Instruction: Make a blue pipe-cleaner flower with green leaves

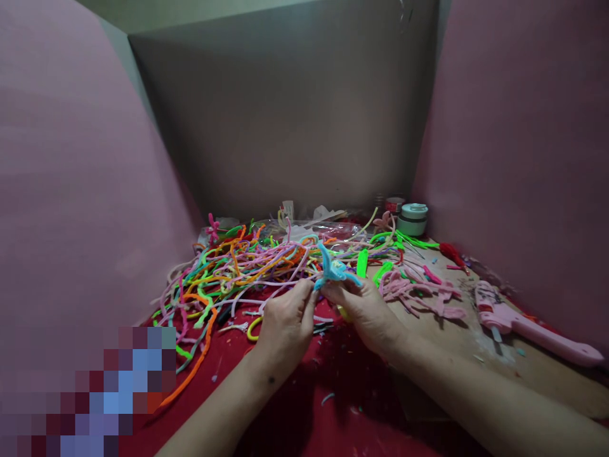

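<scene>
A light-blue flower of bent pipe cleaners (333,271) is held up between both hands in the middle of the view. My left hand (288,317) pinches its lower left petal between thumb and finger. My right hand (373,314) grips it from below and the right, fingers closed. Part of the flower is hidden behind the fingers. Yellow-handled scissors (254,330) lie on the red cloth (304,406) just behind my left hand, partly covered. Bright green pipe-cleaner leaves (362,263) show beyond my right hand.
A tangled heap of colourful pipe cleaners (247,260) spreads at the back left. On the right, a pink glue gun (533,333) lies on a cardboard sheet (566,381), near pink pipe-cleaner flowers (447,298). A pale green jar (413,219) stands behind. Pink panels (514,158) wall both sides.
</scene>
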The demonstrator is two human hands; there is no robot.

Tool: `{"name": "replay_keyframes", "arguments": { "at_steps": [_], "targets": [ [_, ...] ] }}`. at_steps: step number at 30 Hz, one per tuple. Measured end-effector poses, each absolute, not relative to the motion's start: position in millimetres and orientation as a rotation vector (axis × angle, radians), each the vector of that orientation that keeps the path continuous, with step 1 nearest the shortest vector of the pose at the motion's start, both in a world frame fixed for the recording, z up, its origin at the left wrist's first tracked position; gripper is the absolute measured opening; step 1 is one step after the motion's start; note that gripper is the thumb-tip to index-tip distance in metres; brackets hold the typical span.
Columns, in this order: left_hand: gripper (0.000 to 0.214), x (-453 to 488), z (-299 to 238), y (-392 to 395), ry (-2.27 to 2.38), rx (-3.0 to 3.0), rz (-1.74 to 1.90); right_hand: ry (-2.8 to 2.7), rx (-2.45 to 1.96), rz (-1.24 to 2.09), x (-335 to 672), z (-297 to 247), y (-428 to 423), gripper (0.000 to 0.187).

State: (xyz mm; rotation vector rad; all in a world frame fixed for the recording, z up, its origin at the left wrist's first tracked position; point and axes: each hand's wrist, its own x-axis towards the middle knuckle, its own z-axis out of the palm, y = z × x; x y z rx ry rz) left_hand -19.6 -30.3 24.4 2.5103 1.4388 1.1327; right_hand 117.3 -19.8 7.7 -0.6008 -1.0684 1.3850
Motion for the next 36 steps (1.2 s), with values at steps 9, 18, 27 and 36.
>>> {"name": "replay_keyframes", "arguments": {
  "at_steps": [9, 18, 27, 36],
  "targets": [
    [0.023, -14.3, 33.2, -33.4, 1.199, 1.762, 1.081, -1.024, -0.519, 1.511, 116.8, 1.2, -15.7, 0.009],
    [0.013, -20.8, 30.9, -27.5, 0.600, 0.915, 0.748, -0.897, -0.472, 1.770, 121.9, 1.8, -13.5, 0.013],
    [0.024, -13.4, 26.3, -33.5, 1.164, 1.853, 0.961, -0.739, -0.536, 1.702, 117.8, 1.0, -14.2, 0.014],
    [0.020, -16.0, 22.2, -31.7, 1.305, 2.154, 1.065, -0.902, -0.513, 1.548, 116.1, -0.2, -20.0, 0.012]
  ]
}}
